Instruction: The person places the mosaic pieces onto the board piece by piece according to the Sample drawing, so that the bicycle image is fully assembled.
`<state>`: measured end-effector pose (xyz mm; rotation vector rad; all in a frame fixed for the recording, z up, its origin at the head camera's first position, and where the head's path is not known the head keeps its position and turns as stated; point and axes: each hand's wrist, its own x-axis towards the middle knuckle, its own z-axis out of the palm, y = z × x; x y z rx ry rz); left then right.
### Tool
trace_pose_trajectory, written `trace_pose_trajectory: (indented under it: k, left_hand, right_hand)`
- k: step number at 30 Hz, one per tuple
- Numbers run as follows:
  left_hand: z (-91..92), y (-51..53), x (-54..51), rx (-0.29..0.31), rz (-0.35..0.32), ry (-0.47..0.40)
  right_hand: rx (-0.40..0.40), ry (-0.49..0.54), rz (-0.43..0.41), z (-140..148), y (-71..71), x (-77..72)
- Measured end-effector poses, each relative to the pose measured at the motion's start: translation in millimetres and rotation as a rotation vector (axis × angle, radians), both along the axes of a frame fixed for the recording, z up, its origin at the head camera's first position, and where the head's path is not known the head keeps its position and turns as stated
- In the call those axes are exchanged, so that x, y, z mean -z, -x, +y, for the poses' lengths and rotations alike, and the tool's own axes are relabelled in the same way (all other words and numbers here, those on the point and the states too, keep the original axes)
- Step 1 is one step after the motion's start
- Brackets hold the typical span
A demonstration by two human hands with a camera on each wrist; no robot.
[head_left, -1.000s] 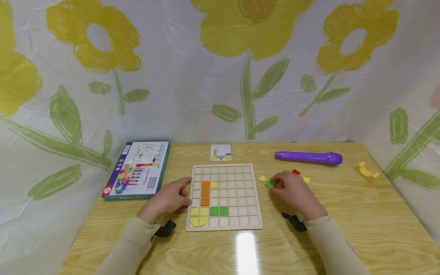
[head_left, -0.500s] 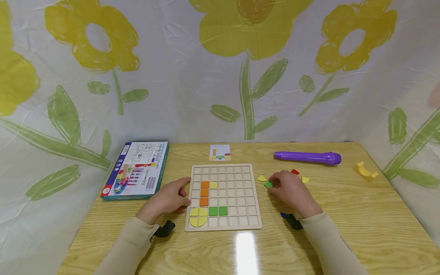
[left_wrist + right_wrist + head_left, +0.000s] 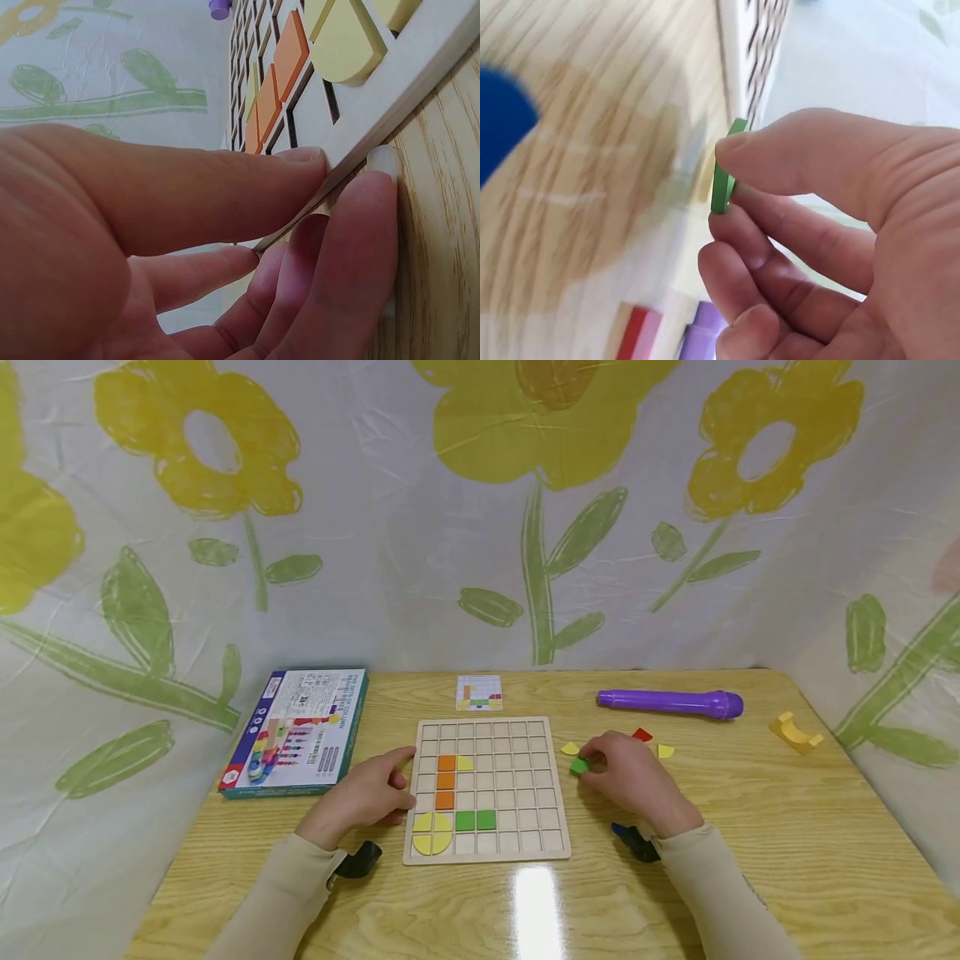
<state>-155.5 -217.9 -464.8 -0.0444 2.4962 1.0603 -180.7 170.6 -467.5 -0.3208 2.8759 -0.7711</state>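
A pale wooden grid board point(image 3: 517, 777) lies flat on the table. It bears orange squares point(image 3: 446, 781), green squares point(image 3: 476, 820), a yellow circle point(image 3: 432, 834) made of quarter pieces, and one more yellow quarter piece point(image 3: 465, 763). My left hand point(image 3: 367, 793) touches the board's left edge with thumb and forefinger, spread apart along it; the left wrist view has the thumb point(image 3: 247, 191) against the rim. Right of the board, my right hand point(image 3: 630, 781) pinches a green square tile point(image 3: 726, 169) between thumb and fingers, tilted on its edge in the right wrist view.
Loose yellow quarter pieces point(image 3: 665, 751) and a red piece point(image 3: 642, 735) lie around the right hand; a blue piece point(image 3: 502, 120) is near its wrist. Behind stand a pattern card point(image 3: 479, 692) and a purple microphone point(image 3: 671, 703). A box point(image 3: 296, 731) is left, a yellow arch point(image 3: 797, 732) right.
My right hand has drawn the green square slightly left, towards the board, and the tile has tipped up. My left hand stays at the board's edge.
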Motion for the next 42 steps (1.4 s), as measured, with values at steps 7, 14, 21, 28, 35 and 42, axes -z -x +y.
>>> trace_pose_trajectory:
  k: [7,14,21,28,35,42]
  left_hand:
    - [-0.1,0.1,-0.7,0.008,0.0,0.001]
    - [0.8,-0.1,-1.1,0.005,-0.005,-0.003]
    - [1.2,-0.1,0.2,0.006,-0.001,-0.007]
    - [0.1,-0.3,0.1,0.009,0.001,-0.012]
    - [0.5,-0.4,-0.7,0.012,0.001,-0.016]
    - [0.2,-0.9,-0.3,0.021,0.01,-0.021]
  right_hand:
    - [-0.102,0.029,0.029,-18.1,-10.1,-10.1]
    - [-0.184,0.021,0.078,-40.9,-23.9,-11.8]
    - [-0.281,0.004,0.121,-62.1,-38.5,-7.7]
    - [-0.372,-0.011,0.18,-74.4,-46.4,-1.6]
    - [-0.395,-0.019,0.182,-80.0,-50.9,0.7]
    - [-0.393,-0.032,0.182,-81.8,-52.1,2.4]
